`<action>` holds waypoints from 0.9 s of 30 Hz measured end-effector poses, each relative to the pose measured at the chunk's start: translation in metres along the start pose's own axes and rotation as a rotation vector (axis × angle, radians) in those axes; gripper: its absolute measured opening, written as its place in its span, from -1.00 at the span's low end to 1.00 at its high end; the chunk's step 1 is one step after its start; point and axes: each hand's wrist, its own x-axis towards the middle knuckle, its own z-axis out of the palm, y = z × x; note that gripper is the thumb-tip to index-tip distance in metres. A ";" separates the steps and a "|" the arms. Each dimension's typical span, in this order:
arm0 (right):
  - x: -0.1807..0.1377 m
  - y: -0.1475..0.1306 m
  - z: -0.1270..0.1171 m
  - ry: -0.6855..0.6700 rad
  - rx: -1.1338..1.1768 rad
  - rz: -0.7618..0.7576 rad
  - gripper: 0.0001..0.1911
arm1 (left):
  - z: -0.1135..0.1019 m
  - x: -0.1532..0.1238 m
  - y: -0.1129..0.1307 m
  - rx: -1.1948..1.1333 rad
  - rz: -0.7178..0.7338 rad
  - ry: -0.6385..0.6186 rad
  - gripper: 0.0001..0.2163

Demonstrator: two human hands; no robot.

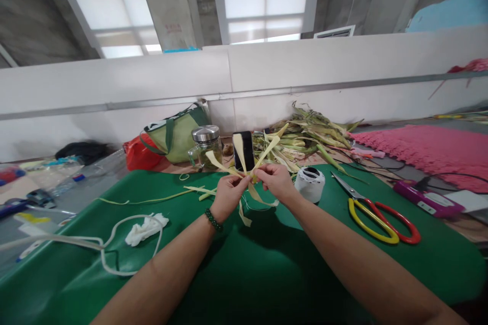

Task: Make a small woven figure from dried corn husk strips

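Both hands meet above a green table cover (267, 264), pinching a small bundle of pale yellow husk strips (244, 162). My left hand (227, 194), with a dark green bead bracelet on the wrist, is closed on the strips from the left. My right hand (275, 181) is closed on them from the right. The strips fan upward and a few ends hang down below the fingers. More loose strips (198, 192) lie on the cover just left of my hands.
A white roll (310, 183) and yellow-and-red scissors (375, 213) lie right of my hands. Behind stand a phone (246, 150), a glass jar (206, 147), a green bag (173, 134) and a heap of husks (308, 134). White cord (110, 236) lies left, pink knitting (430, 147) right.
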 end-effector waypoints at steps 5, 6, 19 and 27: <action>0.001 0.001 -0.001 -0.026 -0.006 -0.015 -0.79 | -0.002 0.001 0.003 -0.084 -0.073 -0.035 -0.72; 0.001 0.002 -0.001 -0.022 -0.012 -0.015 -0.79 | -0.001 0.000 0.004 -0.075 -0.065 -0.035 -0.73; -0.001 -0.003 -0.002 -0.037 -0.050 -0.026 -0.83 | -0.003 0.000 0.001 0.071 -0.031 -0.063 -0.69; 0.000 -0.001 0.002 -0.085 -0.008 0.063 -0.70 | 0.001 -0.004 0.005 0.323 0.150 0.033 -0.79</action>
